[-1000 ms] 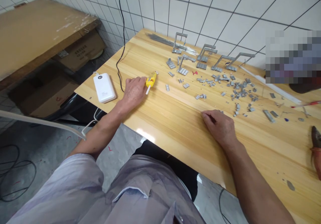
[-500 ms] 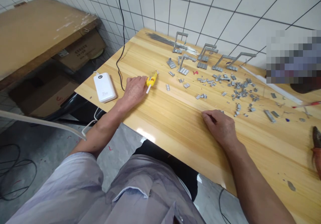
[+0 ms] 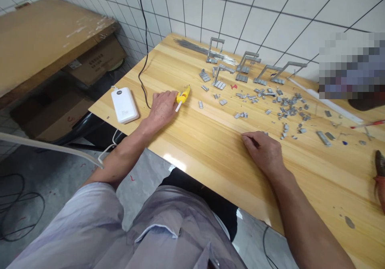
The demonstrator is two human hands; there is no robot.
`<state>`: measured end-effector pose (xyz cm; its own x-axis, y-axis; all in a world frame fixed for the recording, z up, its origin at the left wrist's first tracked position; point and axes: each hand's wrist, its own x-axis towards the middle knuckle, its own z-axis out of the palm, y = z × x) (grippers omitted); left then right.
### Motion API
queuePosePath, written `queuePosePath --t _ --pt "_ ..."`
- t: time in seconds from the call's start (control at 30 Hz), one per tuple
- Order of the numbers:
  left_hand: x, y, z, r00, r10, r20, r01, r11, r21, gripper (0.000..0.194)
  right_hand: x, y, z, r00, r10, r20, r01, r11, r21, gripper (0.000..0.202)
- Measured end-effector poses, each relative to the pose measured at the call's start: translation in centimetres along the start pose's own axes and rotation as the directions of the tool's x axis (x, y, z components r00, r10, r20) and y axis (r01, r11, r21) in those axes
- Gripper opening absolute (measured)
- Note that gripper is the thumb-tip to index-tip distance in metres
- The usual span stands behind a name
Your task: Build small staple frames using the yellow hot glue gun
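Observation:
A yellow glue gun (image 3: 183, 94) with a white glue stick poking out of its back is in my left hand (image 3: 163, 107), whose fingers are closed round its handle. The gun's nozzle points away from me, above the wooden tabletop (image 3: 192, 140). Further right, my right hand (image 3: 264, 148) rests on the table, loosely closed with thumb and forefinger together; nothing shows in it. Just beyond that hand lie many small grey metal pieces (image 3: 290, 108). Several grey bent-bar frames on slatted feet (image 3: 219, 85) stand towards the wall.
A white power bank (image 3: 124, 105) lies at the left edge, near a black cable (image 3: 144, 60). Thin metal rods (image 3: 192, 47) lie at the back. Orange-handled pliers (image 3: 379, 176) are at far right. Another table (image 3: 54, 28) stands left, cardboard boxes (image 3: 93, 60) below it.
My left hand and the glue gun have shifted very slightly to the right. My right hand stays in the same place.

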<state>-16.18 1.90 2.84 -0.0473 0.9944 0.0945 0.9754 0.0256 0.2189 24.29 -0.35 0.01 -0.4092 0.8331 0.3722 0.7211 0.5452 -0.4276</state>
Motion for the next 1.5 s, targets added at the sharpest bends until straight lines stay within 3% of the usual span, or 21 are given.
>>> queuePosePath --t 1.5 --pt "-0.56 -0.41 -0.09 1.0 -0.028 0.009 0.028 0.999 0.017 0.029 -0.18 0.2 0.25 1.0 -0.002 -0.014 0.002 1.0 -0.008 0.022"
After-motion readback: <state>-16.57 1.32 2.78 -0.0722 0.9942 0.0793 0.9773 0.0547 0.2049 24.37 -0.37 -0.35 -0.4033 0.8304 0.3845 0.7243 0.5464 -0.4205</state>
